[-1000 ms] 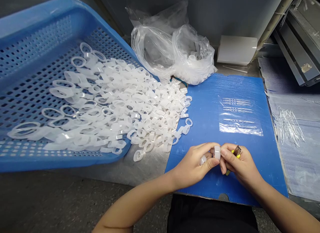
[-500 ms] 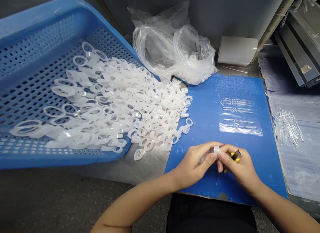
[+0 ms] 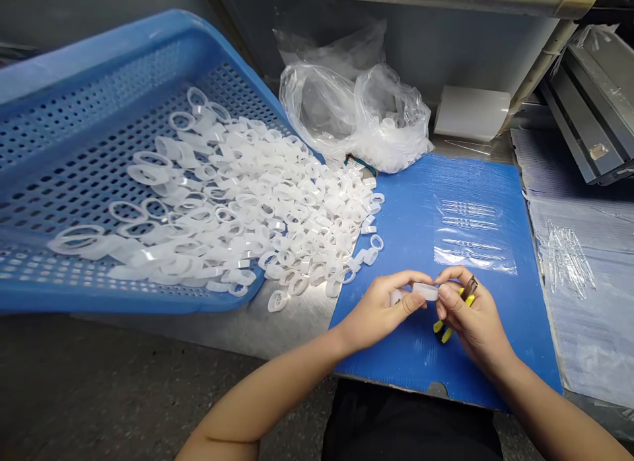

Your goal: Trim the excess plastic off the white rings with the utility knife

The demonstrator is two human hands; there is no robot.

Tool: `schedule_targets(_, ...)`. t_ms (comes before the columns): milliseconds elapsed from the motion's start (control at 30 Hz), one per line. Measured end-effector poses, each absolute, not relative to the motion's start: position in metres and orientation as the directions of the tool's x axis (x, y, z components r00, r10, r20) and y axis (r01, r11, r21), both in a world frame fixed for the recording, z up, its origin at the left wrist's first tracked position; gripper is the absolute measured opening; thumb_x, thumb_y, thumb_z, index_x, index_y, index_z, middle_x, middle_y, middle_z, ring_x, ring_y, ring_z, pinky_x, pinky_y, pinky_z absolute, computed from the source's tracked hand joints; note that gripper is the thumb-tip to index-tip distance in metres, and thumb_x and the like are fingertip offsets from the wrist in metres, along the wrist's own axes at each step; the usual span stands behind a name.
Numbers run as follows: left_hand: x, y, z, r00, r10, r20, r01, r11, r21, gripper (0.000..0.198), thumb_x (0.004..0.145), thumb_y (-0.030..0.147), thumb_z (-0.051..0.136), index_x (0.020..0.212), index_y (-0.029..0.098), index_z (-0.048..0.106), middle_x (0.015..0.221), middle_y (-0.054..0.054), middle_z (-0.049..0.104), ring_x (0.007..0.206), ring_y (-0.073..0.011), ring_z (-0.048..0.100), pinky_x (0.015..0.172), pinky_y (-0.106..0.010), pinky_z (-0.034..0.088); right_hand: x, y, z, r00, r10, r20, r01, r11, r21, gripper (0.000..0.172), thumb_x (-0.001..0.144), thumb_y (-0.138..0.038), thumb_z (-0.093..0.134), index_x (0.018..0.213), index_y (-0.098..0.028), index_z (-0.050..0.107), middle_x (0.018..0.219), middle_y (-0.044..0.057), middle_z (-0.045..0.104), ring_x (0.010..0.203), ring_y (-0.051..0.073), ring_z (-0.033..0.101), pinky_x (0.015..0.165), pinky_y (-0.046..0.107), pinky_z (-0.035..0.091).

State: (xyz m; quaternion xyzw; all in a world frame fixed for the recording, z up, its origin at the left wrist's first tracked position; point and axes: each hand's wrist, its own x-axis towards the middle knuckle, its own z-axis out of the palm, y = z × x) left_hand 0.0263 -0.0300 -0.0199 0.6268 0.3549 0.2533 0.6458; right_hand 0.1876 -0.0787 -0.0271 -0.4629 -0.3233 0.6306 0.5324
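Over the blue board, my left hand [image 3: 384, 310] pinches a translucent white plastic ring [image 3: 424, 291] between thumb and fingertips. Another pale ring [image 3: 395, 297] is tucked in its curled fingers. My right hand [image 3: 473, 316] has its thumb and fingertips at the ring's right end. Tucked in that hand is a pair of small pliers [image 3: 466, 291] with yellow and black handles, its dark metal head poking up between the fingers. To the left, a heap of similar white rings [image 3: 277, 197] spills from a tilted blue perforated basket [image 3: 163, 35] onto the metal bench.
The blue board [image 3: 396, 355] carries a flat clear sheet with rows of thin transparent pieces [image 3: 470, 223]. More such pieces [image 3: 569, 259] lie on pale ribbed sheeting at right. Behind are a clear bag [image 3: 356, 117] holding rings, a white roll [image 3: 473, 111] and a grey metal unit [image 3: 589, 111].
The ring between my fingertips has turned, now showing its longer side. My right fingers have opened slightly, exposing more of the pliers. The camera view has shifted a little.
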Motion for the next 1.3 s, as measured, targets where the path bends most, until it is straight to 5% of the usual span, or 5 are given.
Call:
schedule_targets(167, 0.028, -0.032, -0.024, 0.597, 0.792, -0.124, 0.024, 0.137, 0.99, 0.024, 0.088, 0.041, 0.057, 0.088, 0.016, 0.058, 0.067, 0.002, 0.059, 0.059, -0.0101, 0.052, 0.059, -0.022, 0.039, 0.186, -0.079, -0.029, -0.03, 0.973, -0.229, -0.345, -0.225, -0.911, 0.03, 0.081, -0.045, 0.07, 0.077, -0.019, 0.057, 0.05, -0.006, 0.054, 0.04, 0.006, 0.035, 0.039, 0.017, 0.024)
schedule_targets(467, 0.028, -0.038, -0.025, 0.483, 0.843, 0.239, 0.17, -0.357, 0.918, 0.013, 0.09, 0.02, 0.055, 0.084, 0.017, 0.065, 0.074, 0.0, 0.068, 0.062, -0.0091, 0.056, 0.059, -0.019, 0.041, 0.189, -0.085, -0.033, -0.043, 0.987, -0.156, -0.269, -0.162, -0.95, 0.02, 0.087, -0.039, 0.066, 0.084, -0.02, 0.061, 0.056, -0.005, 0.058, 0.046, 0.007, 0.04, 0.044, 0.019, 0.03)
schedule_targets(833, 0.027, -0.038, -0.025, 0.478, 0.846, 0.235, 0.239, -0.383, 0.892, 0.014, 0.087, 0.016, 0.052, 0.092, 0.017, 0.065, 0.075, -0.001, 0.065, 0.063, -0.011, 0.056, 0.06, -0.021, 0.043, 0.188, -0.085, -0.028, -0.023, 0.995, -0.096, -0.066, -0.098, -0.993, 0.016, 0.084, -0.036, 0.066, 0.082, -0.021, 0.061, 0.057, -0.005, 0.057, 0.051, 0.01, 0.05, 0.049, 0.021, 0.037)
schedule_targets(1133, 0.023, -0.02, -0.017, 0.58, 0.806, -0.118, 0.279, -0.061, 0.958, 0.023, 0.086, 0.036, 0.055, 0.087, 0.015, 0.064, 0.074, -0.002, 0.064, 0.066, -0.0131, 0.058, 0.062, -0.023, 0.045, 0.191, -0.084, -0.038, 0.037, 0.998, -0.056, 0.12, -0.06, -0.991, 0.029, 0.087, -0.046, 0.059, 0.097, -0.02, 0.061, 0.057, -0.002, 0.058, 0.049, 0.013, 0.05, 0.046, 0.024, 0.034)
schedule_targets(1300, 0.002, 0.064, 0.017, 0.302, 0.952, 0.053, 0.686, -0.255, 0.682, 0.018, 0.088, 0.03, 0.055, 0.088, 0.016, 0.066, 0.086, -0.004, 0.069, 0.083, -0.0189, 0.064, 0.077, -0.029, 0.049, 0.192, -0.084, -0.044, 0.045, 0.994, -0.097, 0.077, -0.1, -0.992, 0.033, 0.09, -0.051, 0.054, 0.101, -0.02, 0.057, 0.059, -0.001, 0.057, 0.051, 0.014, 0.048, 0.044, 0.025, 0.029)
